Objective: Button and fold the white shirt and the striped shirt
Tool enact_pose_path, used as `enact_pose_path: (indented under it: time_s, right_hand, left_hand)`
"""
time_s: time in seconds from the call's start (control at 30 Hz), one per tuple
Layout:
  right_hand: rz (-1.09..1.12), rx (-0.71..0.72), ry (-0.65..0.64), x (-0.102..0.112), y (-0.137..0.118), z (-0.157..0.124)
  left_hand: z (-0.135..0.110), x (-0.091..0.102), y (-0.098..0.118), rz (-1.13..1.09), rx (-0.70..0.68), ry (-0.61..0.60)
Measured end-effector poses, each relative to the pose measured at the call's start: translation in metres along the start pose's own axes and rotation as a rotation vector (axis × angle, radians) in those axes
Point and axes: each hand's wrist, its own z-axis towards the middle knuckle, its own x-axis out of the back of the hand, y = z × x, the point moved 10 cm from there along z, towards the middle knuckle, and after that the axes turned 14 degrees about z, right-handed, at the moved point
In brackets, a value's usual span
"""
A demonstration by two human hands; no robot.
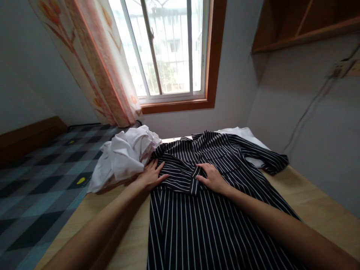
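A black garment with thin white stripes (202,217) lies spread on a light wooden table (306,202), partly folded across its middle. My left hand (152,174) lies flat with fingers spread on the garment's left edge, beside a crumpled white cloth (126,155). My right hand (212,178) rests palm down, fingers stretched out, on the folded striped fabric near the centre. Neither hand holds anything; both press on the cloth.
Another white cloth (242,133) shows from under the garment's far side. A bed with a checked blue and grey cover (36,187) stands to the left. Behind are a window (168,48), a patterned curtain (95,63) and a wooden shelf (303,22) on the right wall.
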Motion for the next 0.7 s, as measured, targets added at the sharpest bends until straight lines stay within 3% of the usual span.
enact_pose_path:
  time_s: [0.07, 0.23, 0.3, 0.4, 0.47, 0.53, 0.63, 0.7]
  right_hand:
    - [0.05, 0.035, 0.005, 0.004, 0.002, -0.006]
    - [0.049, 0.062, 0.019, 0.016, 0.004, -0.01]
    - [0.017, 0.047, 0.093, 0.043, 0.012, 0.009]
    - [-0.134, -0.007, 0.308, 0.113, 0.036, 0.056]
    - [-0.265, -0.109, 0.431, 0.159, 0.062, 0.086]
    - [-0.379, -0.24, 0.458, 0.188, 0.091, 0.108]
    - [-0.477, -0.406, 0.352, 0.197, 0.13, 0.124]
    - [-0.489, -0.432, 0.279, 0.194, 0.144, 0.126]
  left_hand:
    - [0.0, 0.014, 0.0, -0.026, 0.013, 0.086]
    - [0.0, 0.077, 0.005, -0.004, 0.042, 0.384]
    - [0.005, 0.101, 0.011, 0.082, 0.022, 0.459]
    - [0.024, 0.123, 0.017, 0.246, 0.007, 0.492]
    - [0.044, 0.125, 0.015, 0.335, 0.023, 0.432]
    - [0.066, 0.117, 0.01, 0.398, 0.04, 0.319]
    - [0.089, 0.098, 0.002, 0.427, 0.033, 0.155]
    - [0.098, 0.092, -0.001, 0.396, 0.035, 0.128]
